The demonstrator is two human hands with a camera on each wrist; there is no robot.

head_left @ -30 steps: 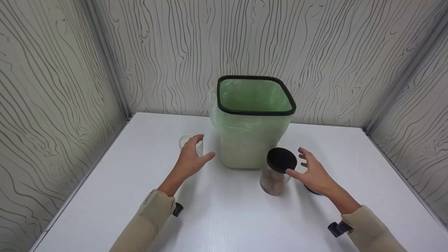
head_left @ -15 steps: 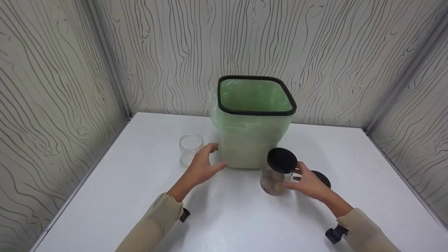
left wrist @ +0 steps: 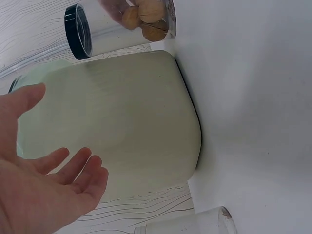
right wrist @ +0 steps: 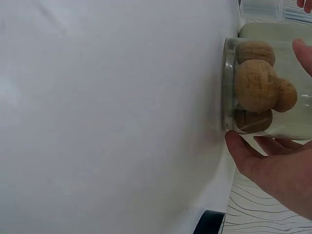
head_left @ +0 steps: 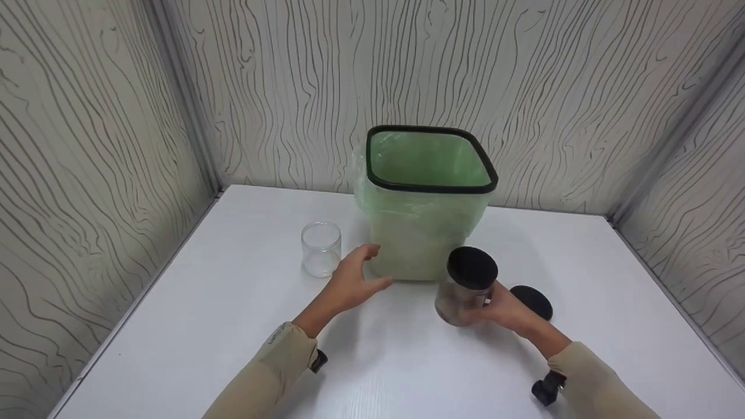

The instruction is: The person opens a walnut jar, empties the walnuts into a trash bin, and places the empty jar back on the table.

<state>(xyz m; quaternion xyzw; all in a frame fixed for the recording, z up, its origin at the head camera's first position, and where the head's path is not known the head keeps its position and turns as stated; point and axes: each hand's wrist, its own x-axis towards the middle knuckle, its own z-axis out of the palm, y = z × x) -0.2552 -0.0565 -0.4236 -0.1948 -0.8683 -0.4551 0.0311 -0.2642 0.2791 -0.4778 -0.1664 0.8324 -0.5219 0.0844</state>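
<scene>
My right hand [head_left: 503, 308] holds a clear jar with a black lid [head_left: 472, 267] around its side, the thumb at the front. Several walnuts [right wrist: 256, 85] lie at the bottom of this jar [right wrist: 297, 117], which stands upright on the table. My left hand [head_left: 352, 285] is held in the air with its fingers and thumb spread apart and nothing between them. Just left of that hand stands an open, clear glass jar [head_left: 321, 250]. In the left wrist view, the left palm [left wrist: 44, 195] shows in front of the bin's pale side.
A pale green bin [head_left: 413, 244] with a black rim [head_left: 430, 187] and a clear bag liner stands behind the hands, near the back wall. A round black lid [head_left: 532, 302] lies right of the right hand. Patterned walls enclose the white table [head_left: 192, 326] on three sides.
My right hand has come down from beside the lid and closed around the walnut jar. My left hand has moved right and slightly down, away from the open jar.
</scene>
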